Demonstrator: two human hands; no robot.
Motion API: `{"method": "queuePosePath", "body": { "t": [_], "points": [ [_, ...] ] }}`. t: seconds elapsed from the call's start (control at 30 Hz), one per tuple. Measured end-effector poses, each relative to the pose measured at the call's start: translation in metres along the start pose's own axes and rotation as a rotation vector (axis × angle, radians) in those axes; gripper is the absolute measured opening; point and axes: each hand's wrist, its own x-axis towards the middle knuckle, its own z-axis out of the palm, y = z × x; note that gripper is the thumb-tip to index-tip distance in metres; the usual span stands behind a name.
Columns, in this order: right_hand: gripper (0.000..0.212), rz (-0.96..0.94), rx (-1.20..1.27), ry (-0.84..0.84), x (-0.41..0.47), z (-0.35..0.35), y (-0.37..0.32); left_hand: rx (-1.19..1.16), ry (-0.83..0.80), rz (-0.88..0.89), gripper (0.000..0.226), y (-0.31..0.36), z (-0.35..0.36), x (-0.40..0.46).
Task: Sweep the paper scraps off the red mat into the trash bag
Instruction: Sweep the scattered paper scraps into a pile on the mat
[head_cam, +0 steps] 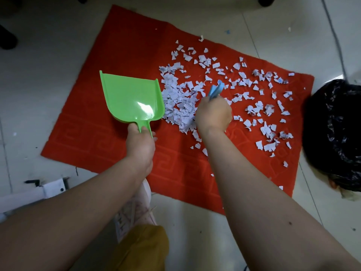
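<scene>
My left hand [140, 142] grips the handle of a green dustpan [130, 97], fingers curled round it; pan sits on the red mat [125, 42], mouth facing away from me, pan empty. My right hand [214, 113] is closed round a blue brush [215, 90], only its top showing past the knuckles, over the thick heap of paper scraps [181, 103] just right of the pan. More scraps scattered across the mat's right half, some near the right edge. Black trash bag [336, 133] sits on the floor touching the mat's right end. Tiled floor [48, 55] around. My shoe [134, 210] at the mat's near edge.
</scene>
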Motion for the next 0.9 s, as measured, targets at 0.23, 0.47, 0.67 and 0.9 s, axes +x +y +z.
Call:
{"method": "queuePosePath", "body": {
  "t": [0.23, 0.47, 0.67, 0.9],
  "points": [
    [0.032, -0.090, 0.087, -0.063, 0.008, -0.004, -0.017, -0.008, 0.001, -0.028, 0.012, 0.003, -0.004, -0.003],
    [0.030, -0.182, 0.087, 0.014, 0.023, -0.037, 0.002, -0.006, 0.008, -0.028, 0.012, 0.004, -0.007, -0.002],
    [0.036, -0.152, -0.001, -0.155, 0.017, -0.026, 0.024, -0.029, -0.011, -0.042, 0.016, 0.005, -0.003, -0.008],
    [0.033, -0.139, 0.078, -0.126, 0.018, -0.027, 0.033, -0.004, -0.008, -0.042, 0.015, 0.004, -0.003, -0.010]
  ]
}}
